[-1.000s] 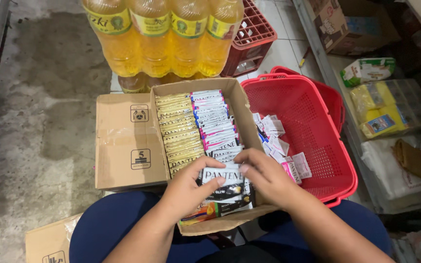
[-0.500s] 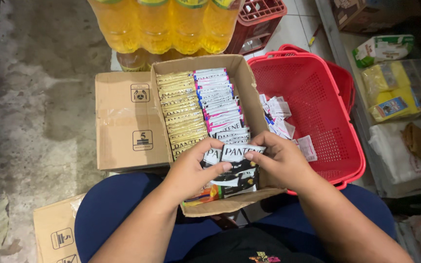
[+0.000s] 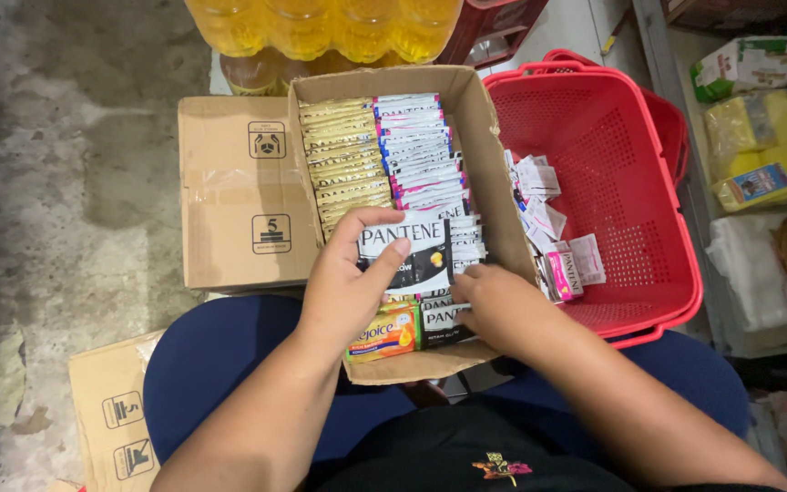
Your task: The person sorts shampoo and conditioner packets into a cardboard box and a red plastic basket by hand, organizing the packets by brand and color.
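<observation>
An open cardboard box (image 3: 483,137) rests on my lap, packed with rows of gold sachets (image 3: 343,164) and white sachets (image 3: 416,150). My left hand (image 3: 348,282) holds a black-and-white sachet strip (image 3: 416,255) upright over the near end of the box, thumb across its front. My right hand (image 3: 494,305) reaches into the box's near right corner, fingers on black sachets (image 3: 439,319) lying there. An orange sachet (image 3: 384,335) lies beside them.
A red plastic basket (image 3: 649,182) on the right holds loose white and pink sachets (image 3: 553,228). A shut cardboard carton (image 3: 239,200) sits left of the box. Yellow oil bottles (image 3: 321,27) stand beyond. Another carton (image 3: 116,410) lies at lower left. Packaged goods (image 3: 758,146) fill shelves at right.
Both hands shifted slightly nearer within the box. The left hand now holds the black-and-white strip alone, and the right hand has dropped lower to the black sachets in the corner.
</observation>
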